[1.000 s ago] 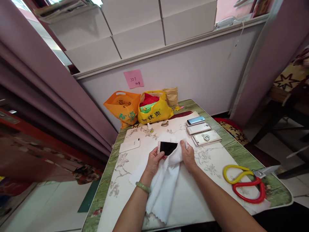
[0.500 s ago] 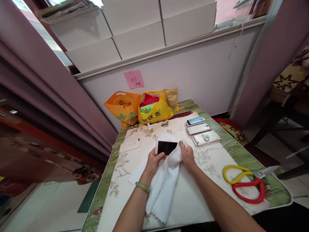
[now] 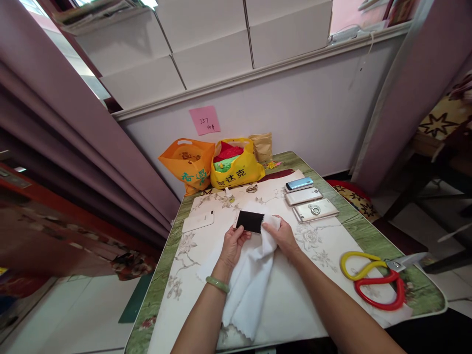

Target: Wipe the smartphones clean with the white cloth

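Observation:
A smartphone (image 3: 250,221) with a black screen and pale frame faces up over the middle of the table. Its left end is gripped by my left hand (image 3: 233,242), thumb along the lower edge. My right hand (image 3: 282,235) is closed on a white cloth (image 3: 250,280), pinching a fold of it against the phone's right end. From there the cloth hangs down between my forearms onto the tablecloth. The fingers of my right hand are partly hidden behind the cloth.
On the right lie a blue phone (image 3: 299,184), a silver phone (image 3: 304,196), a phone with a ring holder (image 3: 315,210) and large scissors (image 3: 379,278). A white phone (image 3: 198,221) lies left. An orange bag (image 3: 188,167) and a yellow bag (image 3: 239,169) stand behind.
My right hand has drawn the cloth's edge over the phone's right end, and its thumb now points left. The phone and my left hand have shifted slightly left and up.

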`<state>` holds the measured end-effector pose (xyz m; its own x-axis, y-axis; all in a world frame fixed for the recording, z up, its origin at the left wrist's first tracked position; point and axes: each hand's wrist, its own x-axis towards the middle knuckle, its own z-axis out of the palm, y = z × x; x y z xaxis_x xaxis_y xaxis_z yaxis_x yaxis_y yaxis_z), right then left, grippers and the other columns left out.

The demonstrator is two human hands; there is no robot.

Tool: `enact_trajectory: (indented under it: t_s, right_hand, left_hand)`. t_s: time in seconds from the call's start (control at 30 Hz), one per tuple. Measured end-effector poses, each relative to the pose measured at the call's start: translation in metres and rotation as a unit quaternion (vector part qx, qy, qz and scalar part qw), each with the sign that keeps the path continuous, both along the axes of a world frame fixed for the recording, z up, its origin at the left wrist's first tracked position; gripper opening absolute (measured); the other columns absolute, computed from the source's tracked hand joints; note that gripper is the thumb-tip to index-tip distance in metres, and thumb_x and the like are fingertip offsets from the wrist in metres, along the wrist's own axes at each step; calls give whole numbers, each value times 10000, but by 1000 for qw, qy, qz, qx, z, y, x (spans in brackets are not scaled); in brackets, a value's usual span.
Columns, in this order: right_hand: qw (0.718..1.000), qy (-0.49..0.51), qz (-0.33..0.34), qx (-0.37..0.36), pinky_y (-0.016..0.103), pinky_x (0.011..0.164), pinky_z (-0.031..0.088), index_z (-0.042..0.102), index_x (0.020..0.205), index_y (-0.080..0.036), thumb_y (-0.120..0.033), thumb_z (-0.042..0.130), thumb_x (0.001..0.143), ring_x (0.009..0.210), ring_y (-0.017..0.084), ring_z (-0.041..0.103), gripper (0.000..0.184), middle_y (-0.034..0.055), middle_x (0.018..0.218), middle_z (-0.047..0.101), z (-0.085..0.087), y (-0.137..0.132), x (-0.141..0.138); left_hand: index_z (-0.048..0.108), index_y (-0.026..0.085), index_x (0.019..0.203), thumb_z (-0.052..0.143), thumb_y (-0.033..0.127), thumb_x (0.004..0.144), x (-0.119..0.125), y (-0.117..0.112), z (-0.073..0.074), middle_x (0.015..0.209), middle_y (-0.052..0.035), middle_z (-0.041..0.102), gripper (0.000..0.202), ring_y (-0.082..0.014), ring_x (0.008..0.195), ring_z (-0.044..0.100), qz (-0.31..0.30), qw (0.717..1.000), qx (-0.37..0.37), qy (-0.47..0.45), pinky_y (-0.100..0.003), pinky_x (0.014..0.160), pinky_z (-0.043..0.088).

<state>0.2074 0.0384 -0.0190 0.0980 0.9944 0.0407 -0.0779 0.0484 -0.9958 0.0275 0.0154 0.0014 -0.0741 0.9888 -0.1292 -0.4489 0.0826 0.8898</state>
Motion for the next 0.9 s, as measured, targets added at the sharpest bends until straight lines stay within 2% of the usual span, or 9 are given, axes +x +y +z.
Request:
enact_trajectory:
  t_s: [0.1, 0.2, 0.3, 0.37, 0.5, 0.57, 0.73, 0.8, 0.9]
  right_hand:
    - [999, -9, 43, 18, 289, 667, 485, 654, 985, -203, -503, 815, 577, 721, 199, 612, 532, 11, 819, 702, 1, -1, 1]
    - [999, -23, 31, 19, 275, 623, 457, 642, 847, -188, -578, 724, 680, 665, 178, 562, 431, -1, 717, 651, -1, 0, 2]
    - [1000, -25, -4, 2, 273, 571, 417, 586, 704, -179, -646, 543, 813, 613, 166, 507, 482, 6, 624, 582, -3, 1, 3]
    - [1000, -23, -5, -4, 277, 556, 410, 588, 702, -173, -661, 504, 828, 604, 168, 504, 511, 15, 622, 581, -2, 1, 3]
    - [998, -29, 49, 13, 267, 592, 443, 661, 826, -182, -608, 725, 660, 649, 177, 550, 462, 2, 706, 645, 5, -4, 3]
    - [997, -38, 63, 29, 252, 576, 430, 659, 794, -196, -580, 764, 623, 632, 163, 535, 433, -19, 679, 630, 7, -5, 2]
    - [999, -34, 16, 16, 251, 480, 330, 510, 573, -202, -667, 582, 783, 519, 128, 418, 515, -38, 506, 470, 3, -4, 1]
    - [1000, -23, 1, 0, 265, 483, 345, 510, 570, -201, -691, 546, 800, 517, 141, 447, 542, -25, 506, 492, 2, -4, 1]
    - [999, -1, -29, -27, 296, 533, 416, 569, 617, -191, -705, 505, 825, 577, 191, 549, 558, 21, 574, 592, 2, -4, 2]
  left_hand:
    - [618, 158, 985, 777, 346, 743, 0, 2, -1, 767, -1, 687, 346, -83, 617, 624, 16, 1000, 10, -5, -221, 645, 504]
    - [609, 165, 988, 790, 342, 727, 2, 0, -2, 735, 11, 677, 364, -90, 600, 622, 14, 1000, 14, -1, -233, 641, 504]
    - [602, 157, 982, 828, 293, 676, 4, -3, -1, 662, 10, 670, 404, -130, 602, 644, -12, 999, 18, 28, -269, 652, 517]
    - [599, 144, 951, 817, 314, 689, 4, -3, -1, 661, -17, 682, 381, -152, 618, 658, -19, 999, 14, 41, -286, 646, 521]
    - [570, 167, 835, 751, 404, 759, 2, 0, 0, 664, 7, 663, 308, -98, 591, 619, 21, 999, 18, 32, -229, 610, 487]
    - [561, 176, 792, 735, 433, 769, 2, 1, -1, 631, 29, 639, 311, -85, 566, 601, 26, 999, 23, 38, -217, 596, 472]
    - [608, 149, 781, 820, 357, 679, 5, -3, -5, 593, -17, 668, 314, -155, 538, 632, -26, 997, 10, 68, -289, 596, 498]
    - [624, 145, 819, 834, 317, 660, 5, -4, -5, 617, -20, 682, 315, -162, 548, 641, -33, 997, 10, 64, -302, 612, 509]
    - [634, 170, 915, 779, 357, 724, 3, -2, -2, 775, -23, 722, 304, -152, 649, 666, -10, 999, 20, 32, -304, 673, 530]
